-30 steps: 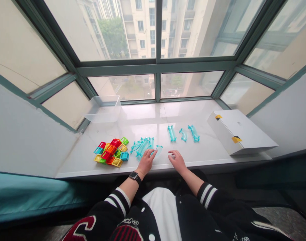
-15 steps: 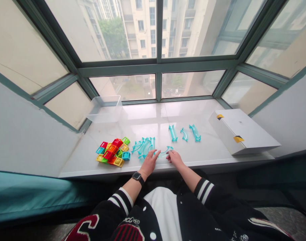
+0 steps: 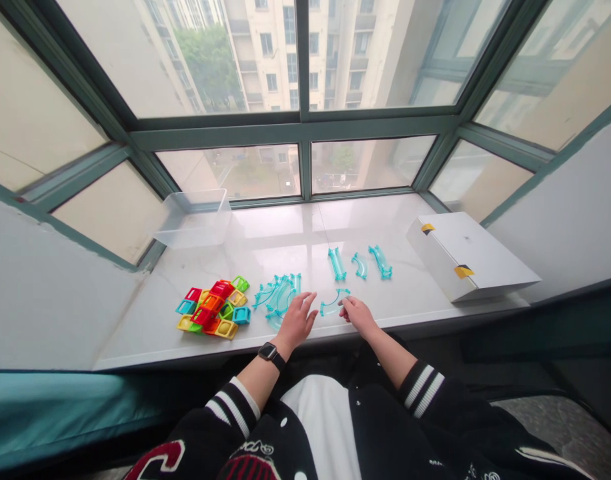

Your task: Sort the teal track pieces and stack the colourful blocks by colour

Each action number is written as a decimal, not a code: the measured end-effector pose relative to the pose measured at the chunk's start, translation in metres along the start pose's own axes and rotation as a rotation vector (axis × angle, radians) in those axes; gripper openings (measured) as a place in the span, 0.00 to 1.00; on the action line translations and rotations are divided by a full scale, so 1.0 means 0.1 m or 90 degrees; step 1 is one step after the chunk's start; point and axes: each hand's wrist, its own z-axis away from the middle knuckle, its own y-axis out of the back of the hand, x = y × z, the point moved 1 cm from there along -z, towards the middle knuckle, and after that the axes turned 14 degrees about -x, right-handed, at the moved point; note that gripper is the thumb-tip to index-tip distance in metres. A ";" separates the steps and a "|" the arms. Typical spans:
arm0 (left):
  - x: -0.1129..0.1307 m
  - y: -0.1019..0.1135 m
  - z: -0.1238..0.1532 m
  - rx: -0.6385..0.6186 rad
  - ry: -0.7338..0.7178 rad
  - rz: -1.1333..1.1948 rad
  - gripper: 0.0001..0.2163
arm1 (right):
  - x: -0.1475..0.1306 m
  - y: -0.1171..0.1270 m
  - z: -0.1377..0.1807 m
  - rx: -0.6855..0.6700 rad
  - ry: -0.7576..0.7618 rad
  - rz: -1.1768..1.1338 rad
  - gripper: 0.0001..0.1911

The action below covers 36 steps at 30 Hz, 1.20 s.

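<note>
A clear turquoise curved track piece (image 3: 328, 309) is at the front of the white sill, its right end at the fingertips of my right hand (image 3: 358, 316). Those fingers are closed in a pinch on it. My left hand (image 3: 296, 321) lies to its left, fingers apart and holding nothing, by the right side of a heap of turquoise track pieces (image 3: 278, 293). Part of that heap is hidden behind my left hand. Farther back stand a straight track piece (image 3: 337, 265), a small curved piece (image 3: 359, 265) and another longer track piece (image 3: 381, 262), set apart in a row.
Left of the heap is a pile of red, yellow, green and blue plastic blocks (image 3: 213, 308). A clear plastic bin (image 3: 193, 223) stands at the back left by the window. On the right sits a white box (image 3: 478, 260) with yellow-and-black tabs. The sill's front edge (image 3: 410, 321) runs close to my hands.
My right hand has moved right with the curved track piece, away from my left hand. A wider gap now shows between them. The camera view has shifted slightly.
</note>
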 end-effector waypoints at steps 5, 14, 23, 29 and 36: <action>0.29 0.07 -0.21 -0.062 0.017 0.165 0.17 | -0.11 0.01 0.09 0.018 0.077 0.108 0.17; 0.29 -0.06 -0.38 -0.008 0.206 0.432 0.14 | -0.09 -0.03 0.21 0.079 0.260 0.105 0.21; 0.51 -0.24 -0.59 0.025 0.290 0.622 0.19 | -0.04 -0.11 0.41 0.068 0.395 0.203 0.13; 0.68 -0.46 -0.62 -0.050 0.227 0.572 0.21 | 0.13 0.14 0.43 0.129 0.382 0.223 0.10; 0.82 -0.81 -0.69 -0.075 0.110 0.478 0.25 | 0.35 0.52 0.42 0.207 0.366 0.251 0.11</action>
